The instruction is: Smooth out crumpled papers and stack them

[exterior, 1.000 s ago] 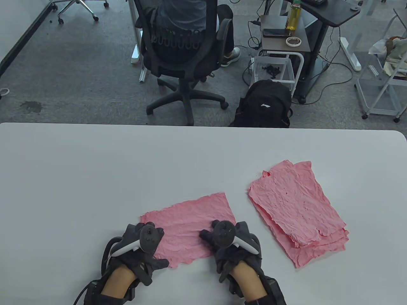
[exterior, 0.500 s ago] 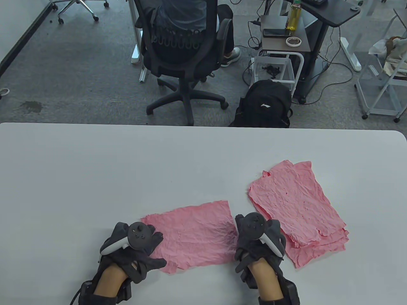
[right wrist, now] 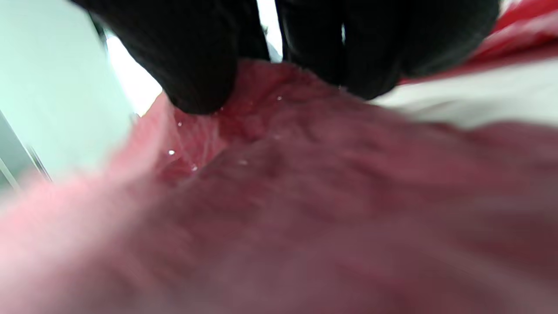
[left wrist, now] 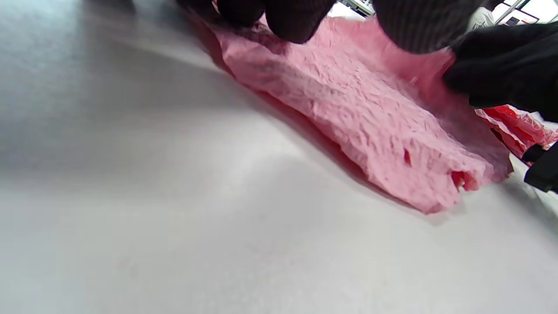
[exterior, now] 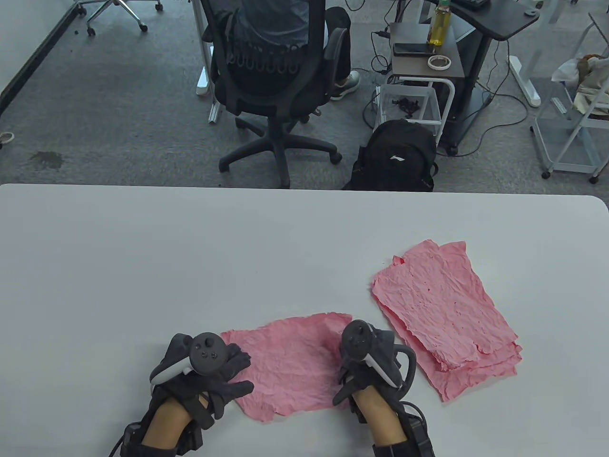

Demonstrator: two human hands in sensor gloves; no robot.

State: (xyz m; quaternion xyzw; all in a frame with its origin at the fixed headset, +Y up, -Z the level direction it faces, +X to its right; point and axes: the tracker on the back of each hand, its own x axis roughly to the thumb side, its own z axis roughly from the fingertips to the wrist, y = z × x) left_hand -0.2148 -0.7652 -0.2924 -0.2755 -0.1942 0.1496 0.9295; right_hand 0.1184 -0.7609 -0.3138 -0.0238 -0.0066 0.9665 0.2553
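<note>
- The left hand (exterior: 204,369) sits at the left edge of the sheet (exterior: 290,364), near the front of the tabletop (exterior: 190,247). In the left wrist view its fingertips (left wrist: 287,17) come down on that edge; whether they pinch it or only press on it I cannot tell.
- The sheet is thin pink paper, wrinkled all over, with a ragged near edge and small tears (left wrist: 462,179) at one corner. It looks very light, limp and easy to rip, so I judge a hard pull between the two hands as risky.
- Its far right corner stands up off the tabletop in a soft fold, so it holds no shape of its own.
- The right hand (exterior: 368,354) is at the sheet's right edge. The right wrist view, though blurred, shows its fingers (right wrist: 200,65) curled with paper gathered between thumb and fingers, which I read as a pinch.
- The best hold, in my judgement, is at opposite edges or corners, away from the torn corner, lifted evenly.
- The stack (exterior: 442,314) of flattened pink sheets lies just right of the right hand, loosely aligned, and would shift under a sliding drop.
</note>
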